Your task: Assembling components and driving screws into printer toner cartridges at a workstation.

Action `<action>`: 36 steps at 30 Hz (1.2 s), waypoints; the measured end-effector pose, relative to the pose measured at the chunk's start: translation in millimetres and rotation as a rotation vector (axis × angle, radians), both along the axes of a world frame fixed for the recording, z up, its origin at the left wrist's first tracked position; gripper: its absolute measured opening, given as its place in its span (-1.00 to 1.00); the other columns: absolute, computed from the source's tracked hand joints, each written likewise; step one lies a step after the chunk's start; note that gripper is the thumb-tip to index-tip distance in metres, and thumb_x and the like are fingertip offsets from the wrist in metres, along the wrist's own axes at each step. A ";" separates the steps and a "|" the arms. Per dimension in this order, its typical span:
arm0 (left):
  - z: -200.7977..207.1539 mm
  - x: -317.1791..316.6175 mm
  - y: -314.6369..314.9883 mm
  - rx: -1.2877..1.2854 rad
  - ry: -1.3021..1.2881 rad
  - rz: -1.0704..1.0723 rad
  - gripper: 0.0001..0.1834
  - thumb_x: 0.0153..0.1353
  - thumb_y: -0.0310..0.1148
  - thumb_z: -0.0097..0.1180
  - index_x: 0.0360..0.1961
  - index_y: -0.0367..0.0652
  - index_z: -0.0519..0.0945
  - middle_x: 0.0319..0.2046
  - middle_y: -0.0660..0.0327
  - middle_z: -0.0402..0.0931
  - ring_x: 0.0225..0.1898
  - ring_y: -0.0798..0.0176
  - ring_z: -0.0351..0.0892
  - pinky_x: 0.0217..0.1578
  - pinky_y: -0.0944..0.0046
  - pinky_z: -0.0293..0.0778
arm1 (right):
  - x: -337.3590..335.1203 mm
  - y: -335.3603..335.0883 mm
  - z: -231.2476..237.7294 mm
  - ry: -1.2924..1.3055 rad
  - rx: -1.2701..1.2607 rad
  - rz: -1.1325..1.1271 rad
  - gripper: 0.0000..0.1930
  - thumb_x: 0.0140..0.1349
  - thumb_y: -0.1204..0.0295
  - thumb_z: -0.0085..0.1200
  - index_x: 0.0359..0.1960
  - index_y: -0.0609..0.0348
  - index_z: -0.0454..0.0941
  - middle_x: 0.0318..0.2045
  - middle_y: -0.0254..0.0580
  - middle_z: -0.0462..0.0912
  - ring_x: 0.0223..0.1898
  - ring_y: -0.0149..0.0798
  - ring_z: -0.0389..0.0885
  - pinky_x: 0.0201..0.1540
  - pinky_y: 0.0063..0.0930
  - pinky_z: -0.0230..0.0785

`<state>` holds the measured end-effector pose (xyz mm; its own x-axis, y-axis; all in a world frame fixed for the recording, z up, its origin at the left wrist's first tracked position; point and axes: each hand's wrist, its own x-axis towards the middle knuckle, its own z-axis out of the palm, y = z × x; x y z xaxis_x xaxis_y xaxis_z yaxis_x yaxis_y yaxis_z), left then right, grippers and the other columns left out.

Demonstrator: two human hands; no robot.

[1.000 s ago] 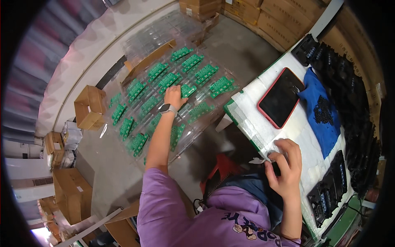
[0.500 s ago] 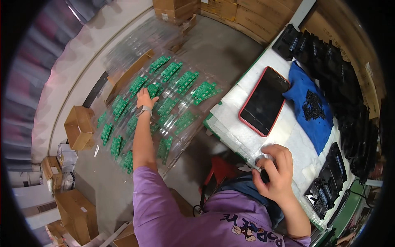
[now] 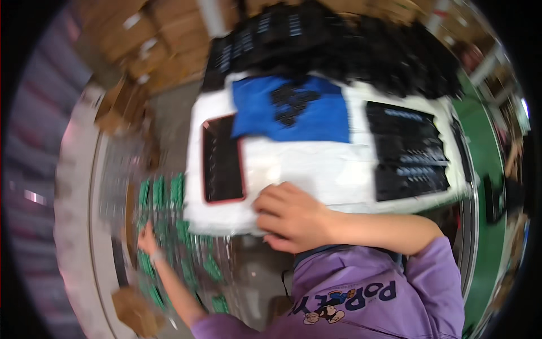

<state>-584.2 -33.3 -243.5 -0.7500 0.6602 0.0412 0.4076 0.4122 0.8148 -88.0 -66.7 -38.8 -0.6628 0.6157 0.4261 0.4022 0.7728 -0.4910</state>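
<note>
My left hand [image 3: 148, 240] reaches down beside the white table, among green circuit boards [image 3: 177, 189] held in clear plastic trays [image 3: 224, 251]. Motion smears its fingers, so whether a board is between them does not show. At the table's near edge, my right hand [image 3: 293, 217] is closed, its fingers curled in; whatever they hold is hidden. Left of it on the white tabletop [image 3: 305, 166] lies a phone [image 3: 223, 164] with a red case and dark screen. A blue cloth [image 3: 324, 121] overlaps the phone's upper corner and carries a heap of small black pieces [image 3: 289, 107].
Flat black parts [image 3: 406, 141] lie at the table's right, and many more black parts [image 3: 333, 45] are piled along its far side. Cardboard boxes [image 3: 169, 34] stand behind. An open carton [image 3: 135, 311] is on the floor at lower left. A green surface [image 3: 480, 135] borders the right.
The view has swung right toward the table, blurring the picture. My left hand is still among the boards; its fingers have shifted. My right hand has stayed by the table edge, fingers curled.
</note>
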 end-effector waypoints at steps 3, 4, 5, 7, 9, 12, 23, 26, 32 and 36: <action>70.2 64.9 -20.5 0.456 -0.602 -0.224 -0.67 0.16 -0.23 0.15 -0.13 -0.23 0.55 -0.23 0.26 0.54 -0.25 0.38 0.49 -0.21 0.32 0.42 | 10.3 -3.6 -12.1 0.069 0.060 -0.025 -0.73 -0.15 0.43 0.17 -0.37 0.13 0.41 -0.22 -0.16 0.41 -0.12 -0.10 0.39 -0.16 -0.25 0.24; 86.5 69.6 -32.2 0.493 -0.767 -0.268 -0.61 0.20 -0.23 0.09 -0.02 -0.23 0.48 -0.15 0.22 0.51 -0.19 0.34 0.50 -0.15 0.31 0.41 | 11.1 -7.5 -10.9 0.115 0.084 0.029 -0.72 -0.14 0.43 0.16 -0.34 0.15 0.42 -0.21 -0.16 0.41 -0.12 -0.12 0.40 -0.17 -0.27 0.24; 110.5 91.5 -40.7 0.551 -0.883 -0.352 -0.46 0.23 -0.22 0.04 0.19 -0.19 0.28 0.01 0.14 0.43 -0.03 0.24 0.46 -0.06 0.29 0.43 | 11.1 -13.3 -8.0 0.116 0.099 -0.004 -0.72 -0.14 0.43 0.16 -0.34 0.15 0.42 -0.21 -0.16 0.41 -0.12 -0.12 0.40 -0.17 -0.27 0.24; 156.8 150.8 -60.4 0.641 -1.014 -0.507 -0.38 0.22 -0.17 0.03 0.23 -0.20 0.18 0.06 0.10 0.39 0.03 0.21 0.41 0.01 0.26 0.40 | 8.8 -22.5 -3.1 0.313 0.003 0.026 -0.60 -0.04 0.42 0.13 -0.11 0.23 0.41 -0.14 -0.10 0.40 -0.08 -0.07 0.38 -0.09 -0.28 0.26; 176.9 195.0 -68.5 0.610 -0.942 -0.693 -0.33 0.18 -0.15 0.08 0.23 -0.23 0.17 0.05 0.07 0.39 0.02 0.19 0.43 0.01 0.23 0.41 | 3.1 -32.7 8.9 0.438 -0.115 0.002 -0.51 0.01 0.40 0.12 0.02 0.26 0.33 -0.11 -0.05 0.39 -0.07 -0.06 0.38 -0.04 -0.30 0.26; 219.1 298.9 -64.4 0.507 -0.710 -0.947 -0.20 -0.04 -0.18 0.31 0.16 -0.33 0.22 -0.01 -0.02 0.42 -0.08 0.13 0.50 -0.04 0.18 0.44 | 12.3 -32.4 18.4 0.618 -0.293 -0.049 -0.38 0.10 0.36 0.09 0.19 0.31 0.16 -0.06 0.03 0.36 -0.04 -0.05 0.39 0.02 -0.32 0.27; 276.6 512.6 -38.8 0.265 -0.718 -1.349 -0.38 -0.09 -0.40 0.34 0.02 -0.38 0.39 -0.18 0.21 0.50 -0.19 0.41 0.49 -0.09 0.41 0.37 | 168.9 -57.1 48.2 0.831 -0.114 -0.676 -0.65 0.04 0.42 0.20 -0.13 0.34 0.52 -0.25 -0.23 0.53 -0.43 -0.49 0.46 -0.49 -0.66 0.32; 274.6 540.6 -31.0 0.209 -0.820 -1.388 -0.45 -0.01 -0.39 0.26 0.01 -0.39 0.40 -0.16 0.13 0.53 -0.19 0.39 0.51 -0.09 0.40 0.39 | 214.8 -61.7 51.3 0.930 -0.051 -0.670 -0.81 0.07 0.49 0.18 -0.29 0.36 0.59 -0.46 -0.26 0.55 -0.51 -0.57 0.39 -0.51 -0.69 0.24; 258.8 561.2 -9.9 0.046 -1.079 -1.356 -0.50 0.05 -0.30 0.20 -0.04 -0.41 0.42 -0.15 -0.03 0.54 -0.25 0.33 0.56 -0.21 0.37 0.51 | 272.1 -97.2 60.2 1.180 -0.174 -0.766 -0.63 0.11 0.68 0.05 0.01 0.40 0.42 -0.33 -0.20 0.56 -0.31 -0.48 0.51 -0.23 -0.66 0.35; 245.7 568.3 -8.0 0.098 -1.125 -1.373 -0.38 -0.02 -0.23 0.26 -0.01 -0.43 0.38 -0.14 -0.08 0.53 -0.23 0.30 0.57 -0.21 0.36 0.52 | 291.7 -123.4 33.1 0.939 -0.354 -0.871 -0.74 0.18 0.58 -0.03 -0.10 0.42 0.50 -0.33 -0.25 0.55 -0.29 -0.51 0.49 -0.24 -0.70 0.29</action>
<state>-15.9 -41.3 2.3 0.5947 0.8037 0.0196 -0.3347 0.2254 0.9150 203.7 -190.1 -5.7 0.4580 0.8583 0.2316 0.0966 0.2109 -0.9727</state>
